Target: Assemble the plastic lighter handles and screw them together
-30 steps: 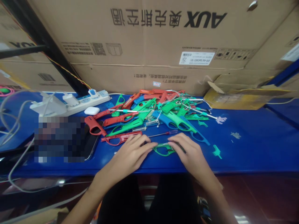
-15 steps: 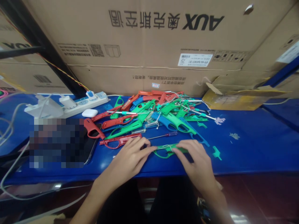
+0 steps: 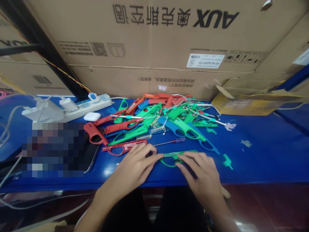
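Note:
A green lighter casing (image 3: pixel 172 156) lies near the front edge of the blue table, its inner side up, with a thin white wire along it. My left hand (image 3: pixel 137 163) is closed on its left end, thumb and forefinger together. At the middle of the casing, my right hand (image 3: pixel 203 170) pinches by a small dark part near the trigger loop; the fingertips partly hide it. Just behind lies a screwdriver (image 3: pixel 179 140) with a purple handle. A red lighter casing (image 3: pixel 120 148) rests beside my left hand.
A heap of red, green and blue lighter casings (image 3: pixel 142 130) with metal tubes and wires spreads behind my hands. Small green triggers (image 3: pixel 227 161) lie to the right. A power strip (image 3: pixel 84 108), a white earbud case (image 3: pixel 92 116), a phone (image 3: pixel 93 158) and a yellow carton (image 3: pixel 256 104) stand around.
My right hand's fingertips have shifted left along the green casing, toward the trigger area. My left hand keeps its hold on the left end. The view has tilted slightly.

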`<action>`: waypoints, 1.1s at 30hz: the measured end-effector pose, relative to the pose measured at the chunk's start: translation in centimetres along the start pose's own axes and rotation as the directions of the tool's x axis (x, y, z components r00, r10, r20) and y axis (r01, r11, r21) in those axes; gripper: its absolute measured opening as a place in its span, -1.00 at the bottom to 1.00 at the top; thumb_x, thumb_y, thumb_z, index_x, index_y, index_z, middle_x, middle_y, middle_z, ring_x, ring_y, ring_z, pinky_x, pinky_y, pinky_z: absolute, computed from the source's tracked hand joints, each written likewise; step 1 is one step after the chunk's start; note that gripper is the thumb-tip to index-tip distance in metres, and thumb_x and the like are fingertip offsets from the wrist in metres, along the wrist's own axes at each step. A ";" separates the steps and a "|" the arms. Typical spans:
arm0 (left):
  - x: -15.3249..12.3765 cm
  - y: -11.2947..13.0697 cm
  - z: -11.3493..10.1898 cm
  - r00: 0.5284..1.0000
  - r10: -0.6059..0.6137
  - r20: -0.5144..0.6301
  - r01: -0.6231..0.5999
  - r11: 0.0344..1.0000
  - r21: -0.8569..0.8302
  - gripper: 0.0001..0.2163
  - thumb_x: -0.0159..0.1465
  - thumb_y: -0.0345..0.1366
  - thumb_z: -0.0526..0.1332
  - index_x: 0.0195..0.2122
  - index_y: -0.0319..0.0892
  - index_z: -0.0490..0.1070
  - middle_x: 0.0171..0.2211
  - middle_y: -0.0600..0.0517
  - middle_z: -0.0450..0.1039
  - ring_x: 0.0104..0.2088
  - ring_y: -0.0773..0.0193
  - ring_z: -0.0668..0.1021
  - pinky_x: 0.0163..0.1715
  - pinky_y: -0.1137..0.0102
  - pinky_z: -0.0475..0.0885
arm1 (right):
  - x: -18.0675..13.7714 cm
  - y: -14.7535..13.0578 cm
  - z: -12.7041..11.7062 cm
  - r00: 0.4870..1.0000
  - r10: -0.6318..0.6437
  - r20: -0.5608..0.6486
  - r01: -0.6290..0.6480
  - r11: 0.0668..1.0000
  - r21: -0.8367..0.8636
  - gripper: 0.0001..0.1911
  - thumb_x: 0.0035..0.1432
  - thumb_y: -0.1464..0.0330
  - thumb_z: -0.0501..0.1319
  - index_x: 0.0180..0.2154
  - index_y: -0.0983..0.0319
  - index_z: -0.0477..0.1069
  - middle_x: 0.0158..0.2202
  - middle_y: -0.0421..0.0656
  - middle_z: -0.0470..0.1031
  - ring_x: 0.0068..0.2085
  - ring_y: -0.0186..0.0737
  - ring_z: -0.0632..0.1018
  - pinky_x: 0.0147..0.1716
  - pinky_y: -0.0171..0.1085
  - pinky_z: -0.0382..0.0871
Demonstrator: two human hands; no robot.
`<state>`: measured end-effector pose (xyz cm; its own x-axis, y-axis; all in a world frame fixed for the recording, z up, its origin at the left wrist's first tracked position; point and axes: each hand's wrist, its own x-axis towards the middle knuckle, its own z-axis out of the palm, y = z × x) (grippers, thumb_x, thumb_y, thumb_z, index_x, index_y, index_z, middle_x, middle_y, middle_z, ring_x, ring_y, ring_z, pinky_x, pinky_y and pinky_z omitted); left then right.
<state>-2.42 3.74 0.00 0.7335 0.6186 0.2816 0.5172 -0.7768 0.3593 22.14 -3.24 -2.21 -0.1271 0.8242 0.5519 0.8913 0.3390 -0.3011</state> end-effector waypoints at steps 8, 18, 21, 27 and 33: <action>0.1 0.0 0.0 1.000 0.003 0.003 -0.003 1.000 -0.018 -0.69 0.50 -0.40 0.09 0.19 -0.03 0.44 -0.02 -0.07 0.43 -0.05 0.12 0.46 -0.02 0.17 0.39 | 0.1 0.1 0.0 0.999 -0.017 0.033 0.017 1.000 0.010 -0.79 0.44 0.31 0.19 0.01 0.15 0.55 -0.11 -0.09 0.58 -0.10 -0.09 0.51 -0.19 -0.14 0.22; 0.0 0.1 -0.1 1.000 -0.001 0.006 0.002 1.000 -0.031 -0.69 0.50 -0.40 0.09 0.19 -0.02 0.45 -0.03 -0.06 0.42 -0.05 0.12 0.47 -0.01 0.18 0.38 | 0.3 0.1 0.1 0.993 -0.026 0.117 0.034 0.997 -0.069 -0.73 0.47 0.27 0.11 0.01 0.14 0.55 -0.10 -0.06 0.53 -0.17 -0.11 0.47 -0.22 -0.14 0.21; 0.0 0.1 -0.2 1.000 -0.002 0.008 0.003 0.999 -0.035 -0.68 0.50 -0.40 0.09 0.20 -0.02 0.44 -0.02 -0.06 0.42 -0.04 0.13 0.47 -0.01 0.19 0.39 | 0.3 0.1 0.1 0.987 -0.034 0.159 0.048 0.996 -0.082 -0.72 0.48 0.27 0.08 0.03 0.11 0.54 -0.10 -0.06 0.51 -0.19 -0.11 0.46 -0.23 -0.14 0.20; 0.0 0.0 -0.2 1.000 0.003 0.004 -0.003 0.999 -0.042 -0.66 0.50 -0.41 0.08 0.22 -0.01 0.43 -0.02 -0.05 0.42 -0.02 0.14 0.48 0.01 0.19 0.39 | 0.7 -0.1 0.3 0.981 -0.019 0.192 0.040 0.993 -0.108 -0.65 0.50 0.17 0.02 0.01 0.08 0.53 -0.11 -0.05 0.49 -0.21 -0.09 0.44 -0.27 -0.13 0.19; 0.0 -0.1 -0.1 1.000 -0.001 -0.008 0.000 0.999 -0.038 -0.62 0.48 -0.40 0.11 0.26 0.04 0.41 -0.03 -0.06 0.45 -0.05 0.12 0.51 -0.02 0.20 0.43 | 0.9 -0.3 0.9 0.988 -0.036 0.152 0.060 0.986 -0.155 -0.57 0.48 0.07 -0.03 -0.05 0.07 0.55 -0.15 -0.04 0.48 -0.22 -0.05 0.45 -0.25 -0.09 0.22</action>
<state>-2.53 3.84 0.01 0.7295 0.6200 0.2889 0.5004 -0.7717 0.3924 21.38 -2.24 -2.32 -0.2238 0.8707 0.4379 0.9388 0.3133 -0.1431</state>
